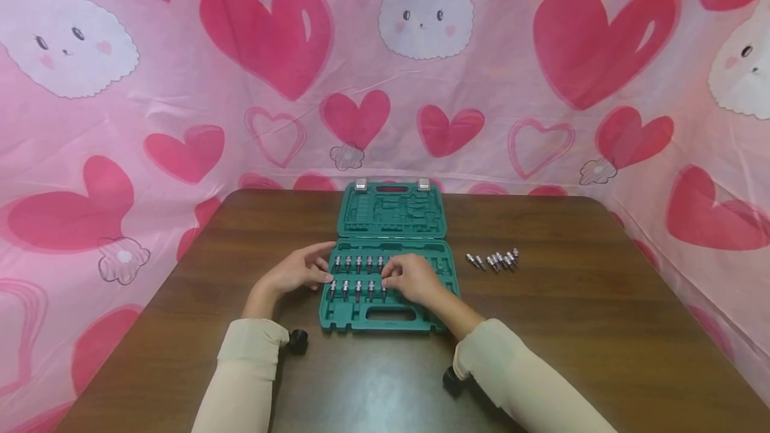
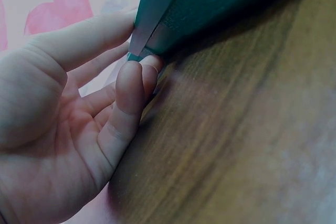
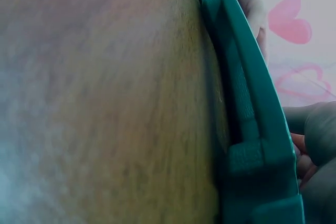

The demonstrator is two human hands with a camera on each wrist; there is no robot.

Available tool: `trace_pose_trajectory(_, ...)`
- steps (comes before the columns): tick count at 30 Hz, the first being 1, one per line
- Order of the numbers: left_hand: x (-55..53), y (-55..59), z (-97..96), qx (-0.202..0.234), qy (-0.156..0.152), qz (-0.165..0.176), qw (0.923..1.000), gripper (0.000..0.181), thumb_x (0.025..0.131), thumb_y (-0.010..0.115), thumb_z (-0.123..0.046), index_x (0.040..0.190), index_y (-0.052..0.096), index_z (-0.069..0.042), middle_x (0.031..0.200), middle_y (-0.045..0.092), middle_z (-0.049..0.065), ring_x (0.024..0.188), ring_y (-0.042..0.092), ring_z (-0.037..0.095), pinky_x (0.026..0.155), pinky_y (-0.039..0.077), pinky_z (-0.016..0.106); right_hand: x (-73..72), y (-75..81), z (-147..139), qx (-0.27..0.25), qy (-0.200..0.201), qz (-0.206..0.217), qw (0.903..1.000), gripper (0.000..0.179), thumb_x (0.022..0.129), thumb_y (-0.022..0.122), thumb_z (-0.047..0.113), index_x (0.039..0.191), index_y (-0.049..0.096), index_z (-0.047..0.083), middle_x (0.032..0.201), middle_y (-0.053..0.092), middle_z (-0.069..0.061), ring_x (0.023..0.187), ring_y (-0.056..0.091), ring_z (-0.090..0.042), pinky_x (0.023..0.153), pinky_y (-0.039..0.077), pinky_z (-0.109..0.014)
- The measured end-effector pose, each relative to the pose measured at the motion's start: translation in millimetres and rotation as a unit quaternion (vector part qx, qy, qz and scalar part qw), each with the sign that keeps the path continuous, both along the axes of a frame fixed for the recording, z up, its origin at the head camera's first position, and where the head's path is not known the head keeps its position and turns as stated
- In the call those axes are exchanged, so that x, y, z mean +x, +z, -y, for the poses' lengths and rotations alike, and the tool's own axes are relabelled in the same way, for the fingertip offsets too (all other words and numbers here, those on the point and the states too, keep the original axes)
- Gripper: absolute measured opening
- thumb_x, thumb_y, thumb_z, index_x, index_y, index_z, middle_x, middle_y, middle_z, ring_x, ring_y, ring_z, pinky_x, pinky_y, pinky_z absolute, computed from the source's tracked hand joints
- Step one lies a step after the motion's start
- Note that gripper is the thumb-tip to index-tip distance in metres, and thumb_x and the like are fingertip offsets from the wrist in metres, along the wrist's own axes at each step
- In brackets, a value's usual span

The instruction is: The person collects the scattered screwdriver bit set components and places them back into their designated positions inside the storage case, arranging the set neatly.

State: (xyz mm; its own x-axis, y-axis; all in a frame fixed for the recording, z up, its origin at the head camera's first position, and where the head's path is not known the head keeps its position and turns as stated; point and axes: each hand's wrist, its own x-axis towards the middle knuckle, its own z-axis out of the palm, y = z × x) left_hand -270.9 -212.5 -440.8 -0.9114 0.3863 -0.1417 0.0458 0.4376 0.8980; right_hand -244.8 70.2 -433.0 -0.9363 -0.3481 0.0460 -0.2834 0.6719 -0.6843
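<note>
A green plastic tool case (image 1: 349,316) lies open on the table, its lid (image 1: 391,212) folded back. Two rows of silver bit sockets (image 1: 358,289) with dark tips sit in its slots. My right hand (image 1: 415,278) is over the middle of the case, thumb and fingers pinched at the top of the end bit socket (image 1: 383,294) in the near row. Its fingertips are mostly hidden behind the case wall in the right wrist view. My left hand (image 1: 295,271) rests at the left side, relaxed fingers touching the case edge (image 2: 157,19).
Several loose bit sockets (image 1: 494,260) lie on the brown wooden table (image 1: 571,313) to the right of the case. Two metal latches (image 1: 361,184) top the lid. A pink cloth (image 1: 421,79) with hearts and rabbits hangs around the table.
</note>
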Motion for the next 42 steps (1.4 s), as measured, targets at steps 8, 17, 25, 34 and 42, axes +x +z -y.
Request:
trace_pose_trajectory(8,0.3,-0.2,0.6,0.002,-0.004,-0.002,1.0,0.072,0.086,0.074,-0.016,0.149,0.039,-0.016,0.099,0.063,0.014,0.082,0.062,0.027,0.071,0.055,0.037,1.3,-0.8,-2.3,-0.005,0.009,-0.014,0.9998,0.005,0.085,0.076,0.016,0.084,0.071,0.017,0.066,0.057,0.005,0.063,0.051,-0.012,0.058,0.042,-0.03)
trace_pose_trajectory(17,-0.4,1.4,0.4,-0.003,-0.005,-0.005,1.0,0.072,0.086,0.074,-0.016,0.149,0.04,-0.017,0.099,0.063,0.014,0.084,0.062,0.028,0.072,0.055,0.038,4.0,-4.0,-19.8,-0.047,-0.023,-0.034,0.9981,0.006,0.086,0.075,0.015,0.092,0.072,0.016,0.065,0.054,0.003,0.059,0.049,-0.015,0.055,0.041,-0.032)
trace_pose_trajectory(25,1.1,3.0,-0.6,-0.006,0.001,0.003,1.0,0.073,0.087,0.073,-0.013,0.151,0.037,-0.014,0.1,0.062,0.015,0.085,0.061,0.027,0.072,0.055,0.038,6.0,-5.1,-44.0,-0.08,-0.042,-0.057,0.9943,0.01,0.085,0.076,0.013,0.095,0.072,0.011,0.064,0.053,0.003,0.059,0.049,-0.015,0.055,0.041,-0.033)
trace_pose_trajectory(34,4.9,9.3,-1.9,-0.001,-0.004,0.007,1.0,0.071,0.088,0.072,-0.013,0.15,0.038,-0.014,0.101,0.063,0.015,0.085,0.062,0.028,0.073,0.055,0.037,7.2,-7.2,-72.5,-0.08,-0.057,-0.058,0.9935,0.012,0.085,0.075,0.013,0.096,0.071,0.011,0.064,0.054,0.002,0.057,0.049,-0.017,0.054,0.041,-0.034)
trace_pose_trajectory(42,-1.9,-0.9,1.6,0.008,-0.011,0.003,0.9999,0.073,0.087,0.074,-0.015,0.15,0.038,-0.016,0.1,0.063,0.014,0.082,0.062,0.028,0.071,0.054,0.038,10.2,-0.2,-94.1,-0.073,-0.044,-0.054,0.9949,0.014,0.085,0.075,0.012,0.099,0.071,0.009,0.066,0.054,0.002,0.06,0.049,-0.017,0.052,0.042,-0.031)
